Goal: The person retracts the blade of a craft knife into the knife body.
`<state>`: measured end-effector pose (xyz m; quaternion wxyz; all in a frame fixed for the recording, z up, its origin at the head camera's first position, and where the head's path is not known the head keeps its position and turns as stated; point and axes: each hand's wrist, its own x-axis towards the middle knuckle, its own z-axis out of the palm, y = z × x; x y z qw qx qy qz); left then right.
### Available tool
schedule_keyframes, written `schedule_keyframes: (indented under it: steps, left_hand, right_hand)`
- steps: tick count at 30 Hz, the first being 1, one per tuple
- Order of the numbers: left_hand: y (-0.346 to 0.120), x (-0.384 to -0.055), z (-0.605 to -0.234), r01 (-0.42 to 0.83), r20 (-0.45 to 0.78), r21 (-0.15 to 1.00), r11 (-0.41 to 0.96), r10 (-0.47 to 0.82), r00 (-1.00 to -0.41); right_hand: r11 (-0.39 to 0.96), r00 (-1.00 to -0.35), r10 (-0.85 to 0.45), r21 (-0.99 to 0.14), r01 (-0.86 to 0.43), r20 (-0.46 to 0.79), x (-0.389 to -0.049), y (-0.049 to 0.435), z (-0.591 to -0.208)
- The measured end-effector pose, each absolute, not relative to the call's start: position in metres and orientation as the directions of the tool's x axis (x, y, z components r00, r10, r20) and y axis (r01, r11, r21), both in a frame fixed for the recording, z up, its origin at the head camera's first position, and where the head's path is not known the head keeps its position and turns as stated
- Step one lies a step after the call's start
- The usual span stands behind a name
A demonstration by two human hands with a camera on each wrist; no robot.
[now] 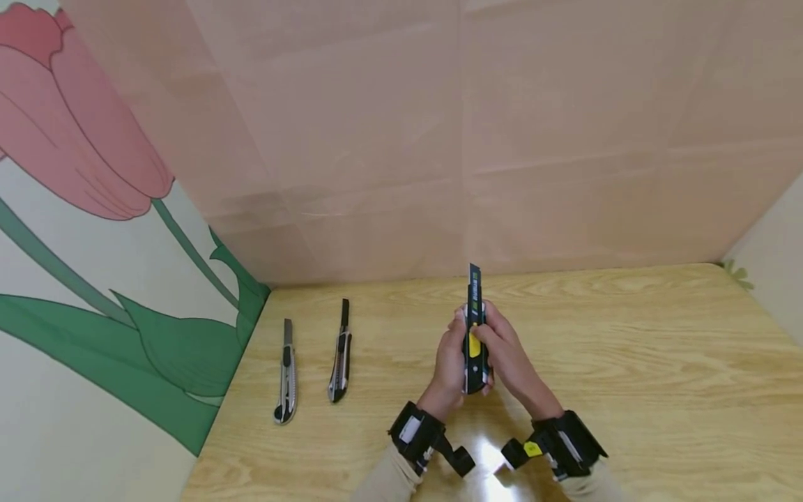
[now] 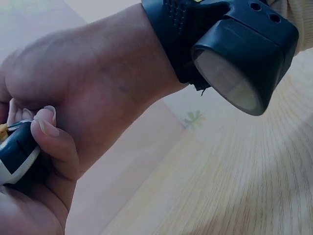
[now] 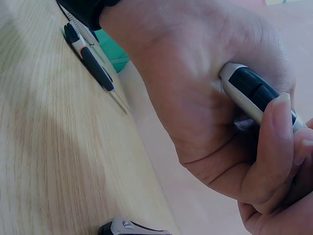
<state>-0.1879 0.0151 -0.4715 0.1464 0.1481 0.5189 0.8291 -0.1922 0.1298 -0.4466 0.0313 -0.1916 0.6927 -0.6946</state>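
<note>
Both hands hold one cutter knife (image 1: 475, 296) upright in front of the back wall, its blade extended at the top. Its body is black with a yellow slider. My left hand (image 1: 448, 366) grips it from the left side. From the other side my right hand (image 1: 513, 359) grips it too, with the thumb lying at the slider. In the left wrist view the rounded butt of the knife (image 2: 19, 152) shows beside curled fingers (image 2: 58, 142). The right wrist view shows the black and silver butt (image 3: 249, 88) against the palm, with fingers curled over it.
On the wooden table (image 1: 627, 362), to the left, lie a silver cutter knife (image 1: 288, 380) and a black and silver cutter knife (image 1: 341, 359), both with blades out. Pinkish-brown sheeting (image 1: 464, 139) covers the back wall. Each wrist wears a black camera mount (image 1: 419, 432).
</note>
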Motion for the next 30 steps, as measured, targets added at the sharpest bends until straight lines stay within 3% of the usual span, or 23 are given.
schedule_keyframes:
  steps: [30]
  left_hand:
    - [0.0151,-0.1855,-0.4650,-0.112,0.083,0.897,-0.428,0.412,-0.908]
  right_hand:
    - [-0.033,-0.913,-0.345,-0.975,-0.219,0.217,-0.1881,0.1342,-0.4413]
